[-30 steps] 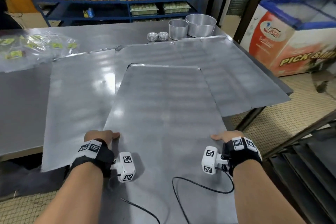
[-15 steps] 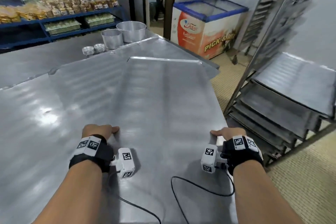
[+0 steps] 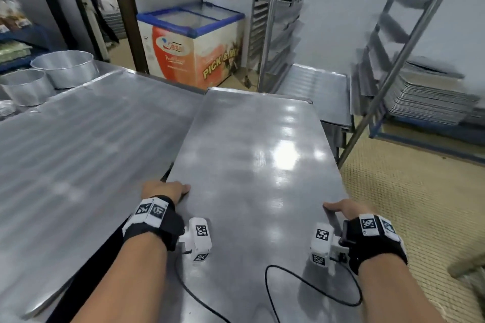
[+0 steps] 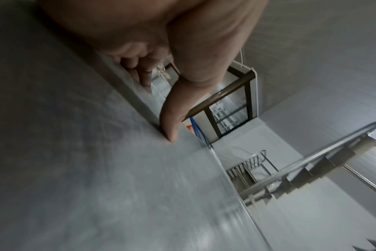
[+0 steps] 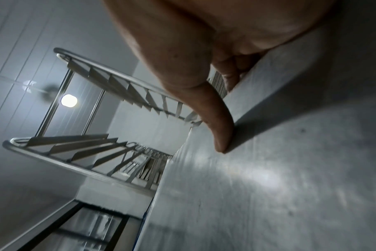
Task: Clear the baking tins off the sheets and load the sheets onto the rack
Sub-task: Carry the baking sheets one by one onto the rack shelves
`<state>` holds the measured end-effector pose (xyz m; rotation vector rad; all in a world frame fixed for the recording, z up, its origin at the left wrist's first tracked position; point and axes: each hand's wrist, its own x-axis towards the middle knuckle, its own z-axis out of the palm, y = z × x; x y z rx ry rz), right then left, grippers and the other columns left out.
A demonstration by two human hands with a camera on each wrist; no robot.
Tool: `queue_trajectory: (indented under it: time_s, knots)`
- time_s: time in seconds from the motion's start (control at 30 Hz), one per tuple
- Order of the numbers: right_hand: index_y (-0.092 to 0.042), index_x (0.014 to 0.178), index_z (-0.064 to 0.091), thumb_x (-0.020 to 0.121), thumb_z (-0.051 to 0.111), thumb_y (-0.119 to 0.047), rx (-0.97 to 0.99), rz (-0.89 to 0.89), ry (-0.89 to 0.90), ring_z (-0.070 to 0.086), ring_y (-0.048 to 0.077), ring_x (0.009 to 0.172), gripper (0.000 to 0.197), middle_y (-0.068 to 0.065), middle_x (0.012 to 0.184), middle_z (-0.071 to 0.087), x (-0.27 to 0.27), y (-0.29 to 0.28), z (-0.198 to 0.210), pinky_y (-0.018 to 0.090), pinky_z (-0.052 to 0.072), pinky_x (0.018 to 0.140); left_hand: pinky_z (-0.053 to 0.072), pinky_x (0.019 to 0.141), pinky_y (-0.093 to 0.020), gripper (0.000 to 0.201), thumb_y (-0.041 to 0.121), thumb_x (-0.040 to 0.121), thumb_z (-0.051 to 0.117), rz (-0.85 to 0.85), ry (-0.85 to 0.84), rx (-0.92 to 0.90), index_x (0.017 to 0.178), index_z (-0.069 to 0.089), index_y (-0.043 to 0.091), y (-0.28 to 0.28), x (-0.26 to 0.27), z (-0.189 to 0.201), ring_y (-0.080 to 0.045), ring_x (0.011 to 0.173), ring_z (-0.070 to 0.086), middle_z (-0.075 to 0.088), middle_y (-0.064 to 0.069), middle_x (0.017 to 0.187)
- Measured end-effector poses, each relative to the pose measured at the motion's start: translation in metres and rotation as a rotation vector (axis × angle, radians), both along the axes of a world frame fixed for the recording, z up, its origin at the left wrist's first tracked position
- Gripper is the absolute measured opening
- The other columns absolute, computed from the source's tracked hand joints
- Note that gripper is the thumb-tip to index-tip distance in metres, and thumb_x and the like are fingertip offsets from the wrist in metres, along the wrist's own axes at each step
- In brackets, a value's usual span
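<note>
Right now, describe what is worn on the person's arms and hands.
Both forearms are bare, with no sleeves. The left hand and right hand are gloveless. Each wrist wears a black strap carrying white blocks printed with black square code markers. A white boxy camera unit, also code-marked, juts from the inner side of each strap. Thin black cables trail from the units.

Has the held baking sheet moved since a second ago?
Yes. The sheet has swung right, off the table, toward the rack.
</note>
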<state>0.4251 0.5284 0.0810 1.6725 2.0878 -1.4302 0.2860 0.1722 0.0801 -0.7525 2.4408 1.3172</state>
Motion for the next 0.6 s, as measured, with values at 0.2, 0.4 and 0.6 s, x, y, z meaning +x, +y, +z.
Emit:
queue_trajectory:
  time_s: [0.2,0.4,0.6]
  knots:
    - [0.008,0.113,0.059,0.075,0.084,-0.016,0.021,-0.229,0.022,0.049,0.023,0.058,0.052,0.009,0.072,0.055,0.025,0.048,0.013,0.027,0.033,0.045,0.049,0.097,-0.038,0.062,0.027,0.074,0.086,-0.087,0.025,0.005,0.121,0.061,-0.006,0.077,-0.024,0.003,-0.034,0.113,0.062,0.064,-0.019,0.124]
    - [0.006,0.117,0.062,0.069,0.086,-0.024,-0.014,-0.298,0.091,0.05,0.022,0.062,0.062,0.01,0.093,0.059,0.015,0.086,0.009,0.03,0.04,0.047,0.051,0.086,-0.037,0.059,0.023,0.071,0.089,-0.145,0.009,0.039,0.113,0.064,-0.01,0.136,-0.055,0.002,-0.036,0.103,0.065,0.067,-0.022,0.115]
    - [0.01,0.115,0.057,0.075,0.081,-0.002,-0.073,-0.411,0.177,0.043,0.018,0.053,0.048,0.008,0.069,0.054,-0.008,0.122,0.016,0.028,0.03,0.044,0.053,0.091,-0.045,0.066,0.025,0.067,0.09,-0.148,0.004,0.009,0.116,0.062,-0.009,0.181,-0.092,-0.007,-0.039,0.101,0.066,0.067,-0.024,0.114]
